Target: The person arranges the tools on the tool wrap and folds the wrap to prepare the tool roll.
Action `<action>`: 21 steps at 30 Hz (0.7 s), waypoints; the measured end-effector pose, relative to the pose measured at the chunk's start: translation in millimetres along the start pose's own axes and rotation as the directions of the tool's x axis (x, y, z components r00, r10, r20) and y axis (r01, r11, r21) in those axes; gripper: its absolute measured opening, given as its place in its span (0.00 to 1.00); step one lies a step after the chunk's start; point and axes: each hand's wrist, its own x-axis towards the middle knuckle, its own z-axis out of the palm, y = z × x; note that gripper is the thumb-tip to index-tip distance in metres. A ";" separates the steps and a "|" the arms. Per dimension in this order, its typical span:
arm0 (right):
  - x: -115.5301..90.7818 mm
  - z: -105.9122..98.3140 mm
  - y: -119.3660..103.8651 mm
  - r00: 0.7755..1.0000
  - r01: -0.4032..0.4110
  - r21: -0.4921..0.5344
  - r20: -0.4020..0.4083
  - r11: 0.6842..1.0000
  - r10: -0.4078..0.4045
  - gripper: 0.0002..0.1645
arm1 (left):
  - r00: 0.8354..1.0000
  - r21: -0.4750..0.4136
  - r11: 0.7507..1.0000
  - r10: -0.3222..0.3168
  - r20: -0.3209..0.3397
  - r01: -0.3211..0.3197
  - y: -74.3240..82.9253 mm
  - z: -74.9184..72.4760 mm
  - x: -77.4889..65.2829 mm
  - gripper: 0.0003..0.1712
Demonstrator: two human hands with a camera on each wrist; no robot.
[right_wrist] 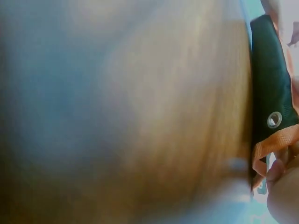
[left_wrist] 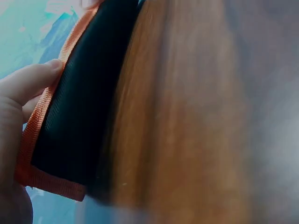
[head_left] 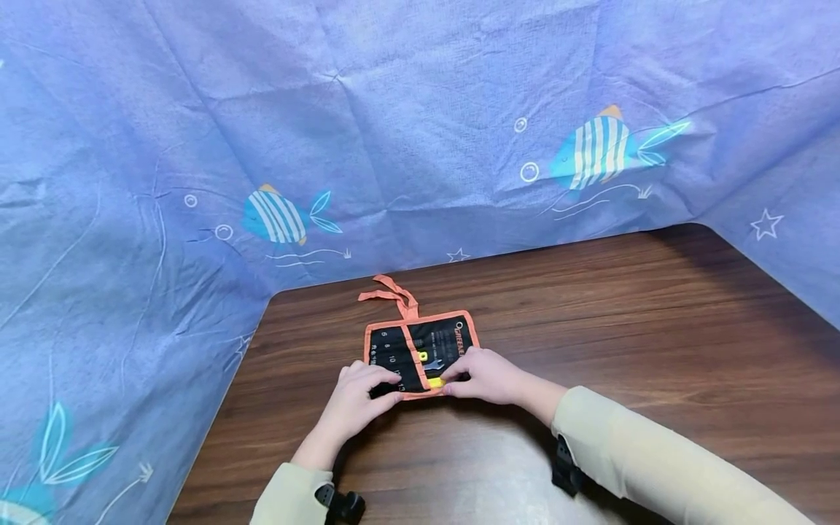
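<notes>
A black tool pouch with orange trim lies unfolded near the left side of the table, marked with white size numbers. My left hand grips its near left edge, and in the left wrist view the thumb presses on the orange trim. With its fingertips, my right hand pinches the near right edge beside a yellow patch. A printed wrench picture shows on the flap. The pouch's underside and a metal eyelet appear in the right wrist view.
Two orange tie straps trail from the pouch's far edge over the brown wooden table. A blue cloth printed with fish hangs behind the table and along its sides.
</notes>
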 end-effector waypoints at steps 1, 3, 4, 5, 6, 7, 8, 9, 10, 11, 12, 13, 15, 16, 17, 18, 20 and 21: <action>0.9 -1.4 0.1 1.000 -0.014 0.013 0.003 1.000 0.014 0.15 | 1.000 0.003 1.000 -0.004 0.004 0.004 -0.1 -1.4 1.9 0.13; 2.5 -4.0 0.1 0.999 -0.041 0.022 0.009 0.999 0.041 0.16 | 1.000 0.009 1.000 -0.010 0.011 0.010 -0.9 -3.8 6.0 0.14; 3.3 -5.4 0.0 0.999 -0.049 0.021 0.008 0.999 0.049 0.16 | 1.000 0.011 1.000 -0.009 0.011 0.008 -1.1 -5.1 8.0 0.15; 3.9 -6.6 -0.3 0.999 -0.053 0.022 0.005 0.998 0.053 0.15 | 1.000 0.019 1.000 -0.009 0.013 0.008 -1.6 -6.2 9.7 0.15; 4.5 -7.6 -0.5 0.999 -0.050 0.018 -0.001 0.999 0.050 0.16 | 1.000 0.020 1.000 -0.007 0.014 0.007 -1.9 -7.5 11.3 0.15; 4.3 -8.8 0.2 0.999 -0.049 0.015 -0.009 0.999 0.049 0.16 | 1.000 0.021 1.000 -0.004 0.014 0.003 -1.5 -8.3 13.5 0.16; 4.2 -9.9 0.7 0.999 -0.049 0.017 -0.015 0.999 0.050 0.16 | 1.000 0.024 1.000 -0.002 0.013 0.002 -1.7 -8.5 15.5 0.16; 4.0 -11.0 1.2 0.999 -0.045 0.021 -0.023 0.999 0.046 0.16 | 1.000 0.033 0.999 -0.002 0.011 0.002 -1.9 -8.7 17.0 0.16; 4.0 -11.8 1.7 0.999 -0.038 0.023 -0.034 0.999 0.038 0.15 | 1.000 0.037 0.999 -0.001 0.008 0.001 -2.2 -8.9 18.3 0.17; 4.0 -12.5 1.8 0.998 -0.029 0.028 -0.046 0.999 0.030 0.15 | 1.000 0.043 0.999 -0.004 0.006 0.004 -2.6 -9.1 19.3 0.17; 3.8 -13.5 1.7 0.998 -0.019 0.031 -0.060 0.999 0.021 0.15 | 1.000 0.043 0.999 -0.007 0.003 0.007 -2.9 -9.4 20.3 0.17; 3.6 -14.4 1.5 0.997 -0.014 0.036 -0.073 0.999 0.016 0.15 | 1.000 0.046 0.999 -0.011 0.003 0.011 -3.1 -9.6 21.2 0.17; 2.8 -16.1 1.2 0.994 0.028 0.037 -0.109 0.999 -0.024 0.15 | 1.000 0.055 0.998 -0.021 0.009 0.020 -4.2 -8.9 23.3 0.17; 2.7 -16.4 0.5 0.991 0.058 0.033 -0.126 0.998 -0.053 0.14 | 1.000 0.057 0.998 -0.023 0.011 0.022 -4.3 -9.4 24.0 0.17; 2.5 -16.9 -0.6 0.987 0.087 0.028 -0.140 0.996 -0.082 0.14 | 1.000 0.058 0.998 -0.025 0.013 0.024 -4.4 -9.7 24.7 0.16; 2.2 -17.1 -1.7 0.982 0.117 0.016 -0.149 0.993 -0.113 0.14 | 1.000 0.060 0.998 -0.026 0.014 0.025 -4.3 -9.9 25.4 0.16; 1.3 -16.8 -4.3 0.976 0.156 -0.020 -0.149 0.988 -0.157 0.14 | 1.000 0.071 0.997 -0.021 0.011 0.020 -5.0 -9.5 27.0 0.15; 1.2 -16.5 -5.8 0.976 0.160 -0.038 -0.141 0.986 -0.164 0.15 | 1.000 0.076 0.997 -0.015 0.005 0.014 -4.9 -9.5 27.7 0.15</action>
